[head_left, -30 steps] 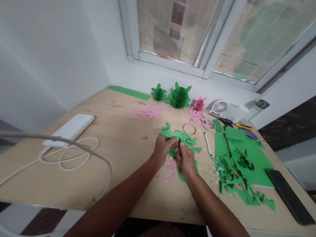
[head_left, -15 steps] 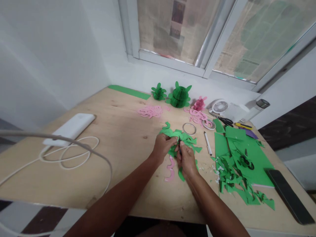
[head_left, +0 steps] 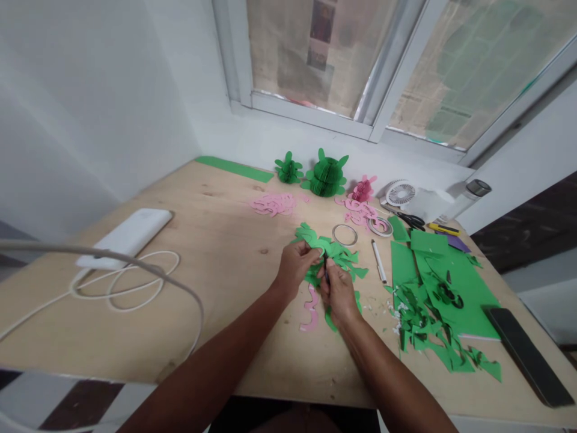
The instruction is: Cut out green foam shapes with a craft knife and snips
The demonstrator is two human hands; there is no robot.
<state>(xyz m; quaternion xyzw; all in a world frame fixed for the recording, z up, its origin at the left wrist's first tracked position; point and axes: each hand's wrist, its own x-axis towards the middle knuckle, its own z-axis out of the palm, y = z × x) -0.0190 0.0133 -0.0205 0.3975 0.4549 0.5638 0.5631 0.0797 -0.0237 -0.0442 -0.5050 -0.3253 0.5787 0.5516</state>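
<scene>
My left hand [head_left: 295,264] is closed, thumb and fingers pinching a curved green paper piece [head_left: 321,243]. My right hand [head_left: 339,287] is closed around dark scissors [head_left: 326,264]; their narrow tip points up at the paper's edge, and most of the handle is hidden by my fingers. Under and around both hands lie green paper scraps [head_left: 345,255]. A wavy pink paper strip [head_left: 309,310] lies on the table between my forearms. Close to my right wrist is another green paper piece [head_left: 331,319], partly covered.
Green and pink paper figures [head_left: 327,177] stand along the wall. Pink cut-outs [head_left: 273,204], a ring [head_left: 345,235], a white pen [head_left: 379,261], and black-handled scissors [head_left: 411,221] lie beyond my hands. Green sheets [head_left: 478,294] and a black phone-like slab [head_left: 527,355] are at right; a white box-shaped device [head_left: 130,234] with cable is left.
The green paper in my left hand has turned slightly, and its upper left end looks different. My right hand has shifted a little with the scissors. Both hands keep their hold.
</scene>
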